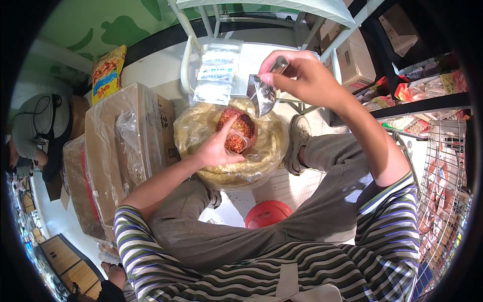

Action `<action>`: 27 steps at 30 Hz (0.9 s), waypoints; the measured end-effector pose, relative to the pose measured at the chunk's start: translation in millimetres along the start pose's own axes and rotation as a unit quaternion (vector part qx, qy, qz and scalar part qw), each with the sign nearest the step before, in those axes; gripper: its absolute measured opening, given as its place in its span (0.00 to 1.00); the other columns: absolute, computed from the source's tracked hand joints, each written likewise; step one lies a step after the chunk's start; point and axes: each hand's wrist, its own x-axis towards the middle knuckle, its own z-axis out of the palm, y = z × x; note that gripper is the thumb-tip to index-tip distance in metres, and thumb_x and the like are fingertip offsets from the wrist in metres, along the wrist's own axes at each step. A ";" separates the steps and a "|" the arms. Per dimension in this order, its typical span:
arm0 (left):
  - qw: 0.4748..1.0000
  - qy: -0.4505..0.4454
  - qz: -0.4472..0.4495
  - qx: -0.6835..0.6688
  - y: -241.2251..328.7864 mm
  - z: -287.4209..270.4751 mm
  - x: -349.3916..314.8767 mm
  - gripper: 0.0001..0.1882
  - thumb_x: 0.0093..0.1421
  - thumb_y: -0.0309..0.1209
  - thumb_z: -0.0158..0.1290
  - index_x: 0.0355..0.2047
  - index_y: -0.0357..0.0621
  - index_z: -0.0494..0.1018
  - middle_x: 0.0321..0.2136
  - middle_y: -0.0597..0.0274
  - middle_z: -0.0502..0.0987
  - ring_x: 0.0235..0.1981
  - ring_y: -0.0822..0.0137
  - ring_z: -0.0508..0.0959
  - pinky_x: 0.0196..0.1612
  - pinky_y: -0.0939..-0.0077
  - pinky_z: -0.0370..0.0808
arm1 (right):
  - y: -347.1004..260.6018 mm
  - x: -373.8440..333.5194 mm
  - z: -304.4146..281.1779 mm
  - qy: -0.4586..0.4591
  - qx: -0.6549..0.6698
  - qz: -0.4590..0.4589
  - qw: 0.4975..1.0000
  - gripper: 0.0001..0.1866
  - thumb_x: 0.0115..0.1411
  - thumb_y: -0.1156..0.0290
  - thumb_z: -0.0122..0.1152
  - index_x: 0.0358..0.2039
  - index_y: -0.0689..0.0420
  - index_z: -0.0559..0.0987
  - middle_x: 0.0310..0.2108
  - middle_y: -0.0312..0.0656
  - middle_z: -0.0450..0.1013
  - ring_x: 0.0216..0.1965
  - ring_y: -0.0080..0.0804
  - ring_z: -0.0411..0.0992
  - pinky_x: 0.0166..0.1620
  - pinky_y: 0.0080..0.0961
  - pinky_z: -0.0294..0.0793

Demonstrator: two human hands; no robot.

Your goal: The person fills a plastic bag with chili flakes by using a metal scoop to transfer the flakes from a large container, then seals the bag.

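My left hand [220, 149] is wrapped round a small clear bag of red-brown granules [236, 130], thumb and fingers on either side of it. This bag is upright over a big open sack lined with yellowish clear plastic [206, 168], between my legs. Above and to the right, my right hand [297, 75] grips the handle of a metal scoop [261, 95]. The scoop's bowl tilts down beside the small bag, apart from it; I cannot tell whether anything is in it. Just beyond the sack lies a stack of flat clear printed bags [217, 70].
A pale metal step stool [271, 7] stands ahead. Plastic-wrapped cartons [136, 136] and a yellow snack bag [109, 70] are at left, near another person [37, 126]. A red tub [269, 214] sits under my legs. Shelves of packages [432, 86] and a wire basket [445, 186] line the right.
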 end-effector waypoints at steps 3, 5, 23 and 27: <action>0.990 0.055 -0.010 -0.133 -11.9 3.4 6.5 0.51 0.49 0.28 0.71 0.67 0.43 0.51 0.51 0.55 0.73 0.59 0.59 0.70 0.65 0.61 0.66 | 4.4 -1.2 3.9 -0.044 -0.075 -0.046 0.995 0.08 0.63 0.68 0.64 0.37 0.60 0.79 0.23 0.39 0.74 0.24 0.20 0.70 0.29 0.21 0.69; 0.935 0.087 -0.075 -0.334 -3.5 4.4 9.8 0.34 0.53 0.25 0.68 0.57 0.43 0.63 0.49 0.60 0.71 0.56 0.64 0.71 0.60 0.66 0.72 | -2.8 -3.7 3.9 -0.095 -0.119 -0.013 0.988 0.09 0.64 0.70 0.63 0.40 0.63 0.79 0.28 0.39 0.76 0.30 0.19 0.72 0.33 0.20 0.73; 0.947 0.239 -0.070 -0.204 -8.1 -48.9 2.3 0.38 0.52 0.37 0.70 0.57 0.38 0.62 0.53 0.51 0.71 0.52 0.62 0.75 0.57 0.67 0.74 | 121.6 -10.0 84.4 -0.206 -0.074 0.115 0.969 0.13 0.52 0.72 0.69 0.40 0.57 0.85 0.31 0.42 0.79 0.31 0.30 0.75 0.37 0.27 0.74; 0.934 0.269 -0.048 -0.230 -19.9 -51.1 2.6 0.42 0.48 0.39 0.73 0.57 0.37 0.63 0.49 0.51 0.73 0.48 0.64 0.75 0.55 0.70 0.74 | 152.4 2.5 129.5 -0.188 0.015 0.270 0.944 0.15 0.56 0.70 0.69 0.42 0.64 0.84 0.26 0.39 0.79 0.25 0.24 0.73 0.31 0.22 0.73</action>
